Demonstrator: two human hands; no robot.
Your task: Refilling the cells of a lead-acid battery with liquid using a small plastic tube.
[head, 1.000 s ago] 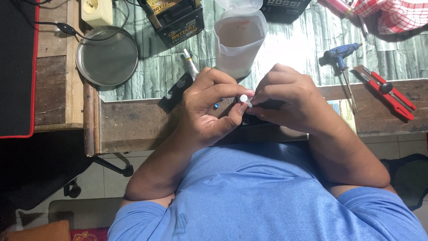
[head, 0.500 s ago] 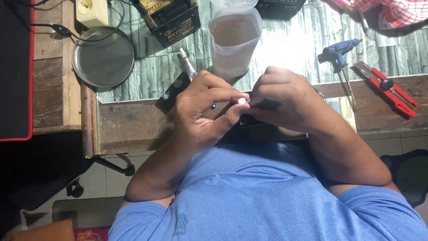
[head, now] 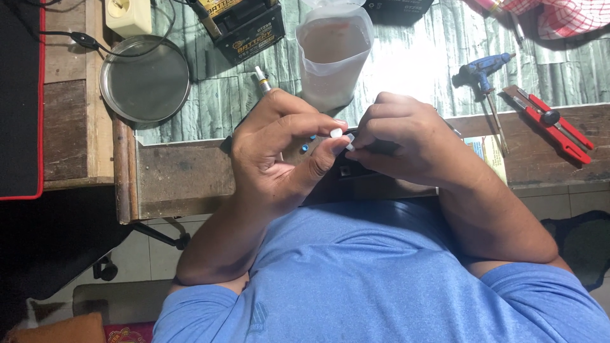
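My left hand (head: 279,149) is curled over the table edge, pinching a small white piece (head: 336,133) between thumb and fingertips, with a thin metal-tipped tool (head: 262,79) sticking out behind its fingers. My right hand (head: 406,143) meets it fingertip to fingertip and grips a small dark object (head: 356,171) that is mostly hidden under the hand. Small blue bits (head: 305,147) show between the two hands.
A translucent plastic cup (head: 333,51) stands just beyond the hands. A round metal dish (head: 146,79) and a black battery (head: 244,25) lie at the back left. A blue screwdriver (head: 483,73) and red pliers (head: 553,124) lie at the right. A wooden table edge (head: 184,174) runs below.
Both hands stay pressed together at the table edge. The left thumb and fingers have shifted slightly on the white piece; otherwise little differs.
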